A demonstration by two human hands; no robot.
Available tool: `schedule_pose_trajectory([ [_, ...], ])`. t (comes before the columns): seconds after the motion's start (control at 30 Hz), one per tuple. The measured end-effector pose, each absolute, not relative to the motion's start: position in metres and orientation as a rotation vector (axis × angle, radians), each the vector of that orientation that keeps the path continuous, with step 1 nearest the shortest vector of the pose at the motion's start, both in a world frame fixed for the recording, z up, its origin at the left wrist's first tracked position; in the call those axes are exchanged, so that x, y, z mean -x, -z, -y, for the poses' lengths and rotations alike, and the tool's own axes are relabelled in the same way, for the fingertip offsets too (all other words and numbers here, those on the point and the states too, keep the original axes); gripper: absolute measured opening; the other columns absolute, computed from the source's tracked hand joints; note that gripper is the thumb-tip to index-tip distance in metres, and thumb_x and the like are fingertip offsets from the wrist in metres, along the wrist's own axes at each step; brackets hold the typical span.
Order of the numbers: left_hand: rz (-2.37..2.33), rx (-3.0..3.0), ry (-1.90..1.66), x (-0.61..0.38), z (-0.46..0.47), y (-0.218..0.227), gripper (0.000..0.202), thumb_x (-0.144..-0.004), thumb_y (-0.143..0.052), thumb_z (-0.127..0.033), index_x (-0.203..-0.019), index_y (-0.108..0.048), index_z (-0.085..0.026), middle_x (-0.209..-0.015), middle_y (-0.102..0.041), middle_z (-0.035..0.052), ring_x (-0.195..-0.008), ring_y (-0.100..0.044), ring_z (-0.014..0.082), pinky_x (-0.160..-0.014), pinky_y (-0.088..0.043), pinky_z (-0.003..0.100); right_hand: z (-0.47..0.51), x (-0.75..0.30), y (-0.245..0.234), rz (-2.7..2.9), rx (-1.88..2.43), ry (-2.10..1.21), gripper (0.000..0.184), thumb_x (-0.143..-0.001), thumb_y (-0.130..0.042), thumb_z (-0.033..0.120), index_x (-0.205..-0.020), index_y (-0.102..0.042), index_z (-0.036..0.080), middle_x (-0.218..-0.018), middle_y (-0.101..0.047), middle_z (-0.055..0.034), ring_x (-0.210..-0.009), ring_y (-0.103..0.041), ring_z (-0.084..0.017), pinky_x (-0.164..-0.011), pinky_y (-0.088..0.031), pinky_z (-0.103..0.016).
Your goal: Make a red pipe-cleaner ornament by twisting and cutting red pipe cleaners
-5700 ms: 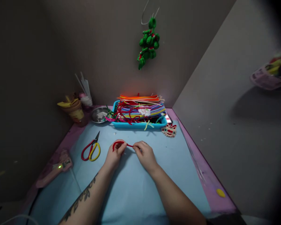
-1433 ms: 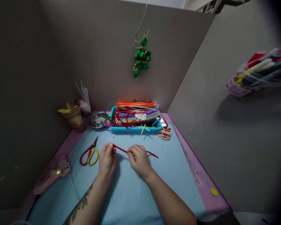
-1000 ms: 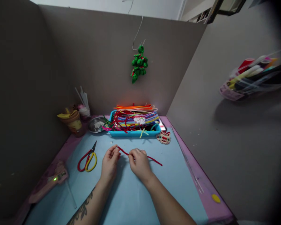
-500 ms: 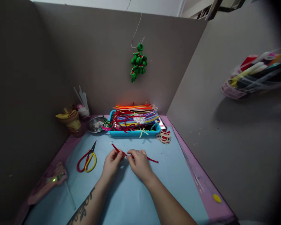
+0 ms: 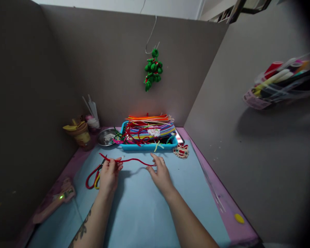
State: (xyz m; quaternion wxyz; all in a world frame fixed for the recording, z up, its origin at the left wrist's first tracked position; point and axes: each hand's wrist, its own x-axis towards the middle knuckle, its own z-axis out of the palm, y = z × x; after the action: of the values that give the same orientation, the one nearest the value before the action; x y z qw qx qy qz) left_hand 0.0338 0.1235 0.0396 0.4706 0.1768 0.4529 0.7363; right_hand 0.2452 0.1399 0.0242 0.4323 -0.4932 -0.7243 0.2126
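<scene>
A thin red pipe cleaner stretches in a slack wave between my hands, above the blue work sheet. Its left part is pinched in my left hand, and a short end sticks out past the fingers. My right hand has thumb and forefinger apart, with the pipe cleaner's other end lying in the gap between them. Beneath my left hand lie scissors with one red and one yellow handle, partly covered by it.
A blue tray full of coloured pipe cleaners stands at the back, beside a metal bowl of small pale bits. A face-like ornament lies right of it. A pink glue gun rests at left. A green ornament hangs above.
My left hand has moved left over the scissors, carrying the pipe cleaner. My right hand has shifted slightly right and its fingers have spread; the pipe cleaner no longer extends past it.
</scene>
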Motion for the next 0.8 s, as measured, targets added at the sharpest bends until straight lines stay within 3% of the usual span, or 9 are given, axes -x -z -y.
schedule_pose_trajectory([
  [0.07, -1.054, -0.418, -1.737, -0.037, -0.122, -0.041, 0.033, -0.069, -0.078, -0.035, -0.081, -0.053, -0.017, -0.082, -0.073, 0.0051, -0.058, -0.066, 0.0109, -0.051, -0.052, 0.019, -0.138, -0.243, -0.024, 1.863, 1.272, -0.504, 0.042, -0.085, -0.060, 0.026, -0.127, -0.056, 0.025, -0.101, -0.058, -0.0076, -0.093, -0.057, -0.022, -0.083, -0.049, -0.035],
  [0.13, -1.030, -0.363, -1.702, -0.039, -0.121, -0.044, 0.027, -0.074, -0.075, -0.030, -0.080, -0.052, -0.018, -0.080, -0.073, 0.0056, -0.056, -0.066, 0.0110, -0.049, -0.052, 0.018, -0.138, -0.241, -0.024, 1.917, 1.313, -0.454, 0.026, -0.083, -0.064, 0.024, -0.108, -0.068, 0.025, -0.094, -0.058, -0.0082, -0.093, -0.056, -0.024, -0.085, -0.048, -0.038],
  [0.23, -1.014, -0.266, -1.691, -0.039, -0.121, -0.046, 0.018, -0.080, -0.069, -0.023, -0.078, -0.051, -0.017, -0.072, -0.071, 0.0045, -0.054, -0.065, 0.0109, -0.049, -0.053, 0.017, -0.140, -0.241, -0.022, 1.925, 1.355, -0.344, 0.009, -0.081, -0.065, 0.020, -0.086, -0.070, 0.024, -0.111, -0.058, -0.0123, -0.110, -0.050, -0.030, -0.093, -0.043, -0.046],
  [0.33, -0.989, -0.214, -1.679, -0.037, -0.122, -0.048, 0.014, -0.083, -0.065, -0.018, -0.078, -0.052, -0.017, -0.070, -0.070, 0.0040, -0.054, -0.066, 0.0109, -0.051, -0.054, 0.017, -0.143, -0.242, -0.017, 1.912, 1.352, -0.379, 0.012, -0.082, -0.060, 0.017, -0.090, -0.066, 0.023, -0.116, -0.060, -0.0119, -0.113, -0.051, -0.028, -0.092, -0.044, -0.044],
  [0.47, -0.981, -0.166, -1.679, -0.035, -0.124, -0.048, 0.011, -0.088, -0.058, -0.015, -0.078, -0.053, -0.017, -0.072, -0.070, 0.0040, -0.058, -0.067, 0.0103, -0.055, -0.055, 0.016, -0.145, -0.243, -0.012, 1.864, 1.297, -0.639, 0.015, -0.086, -0.049, 0.017, -0.088, -0.062, 0.023, -0.083, -0.066, -0.0030, -0.078, -0.062, -0.020, -0.072, -0.048, -0.031],
  [0.57, -0.974, -0.190, -1.698, -0.034, -0.124, -0.048, 0.011, -0.084, -0.061, -0.007, -0.083, -0.056, -0.016, -0.078, -0.071, 0.0032, -0.063, -0.068, 0.0084, -0.061, -0.056, 0.015, -0.147, -0.244, -0.011, 1.800, 1.259, -0.645, 0.019, -0.086, -0.045, 0.016, -0.085, -0.063, 0.021, -0.084, -0.066, -0.0039, -0.081, -0.062, -0.020, -0.074, -0.048, -0.031],
  [0.67, -0.989, -0.250, -1.709, -0.033, -0.124, -0.045, 0.024, -0.075, -0.067, 0.002, -0.089, -0.060, -0.016, -0.080, -0.072, 0.0021, -0.066, -0.068, 0.0078, -0.064, -0.056, 0.014, -0.149, -0.247, -0.012, 1.725, 1.253, -0.629, 0.021, -0.084, -0.045, 0.015, -0.085, -0.065, 0.020, -0.086, -0.066, -0.0061, -0.085, -0.062, -0.021, -0.078, -0.048, -0.032],
  [0.8, -1.010, -0.250, -1.724, -0.032, -0.126, -0.042, 0.018, -0.073, -0.069, 0.002, -0.081, -0.064, -0.014, -0.079, -0.072, 0.0030, -0.064, -0.068, 0.0076, -0.064, -0.055, 0.014, -0.152, -0.252, -0.015, 1.617, 1.254, -0.634, 0.019, -0.082, -0.047, 0.017, -0.083, -0.066, 0.019, -0.085, -0.066, -0.0072, -0.084, -0.063, -0.021, -0.078, -0.048, -0.033],
])
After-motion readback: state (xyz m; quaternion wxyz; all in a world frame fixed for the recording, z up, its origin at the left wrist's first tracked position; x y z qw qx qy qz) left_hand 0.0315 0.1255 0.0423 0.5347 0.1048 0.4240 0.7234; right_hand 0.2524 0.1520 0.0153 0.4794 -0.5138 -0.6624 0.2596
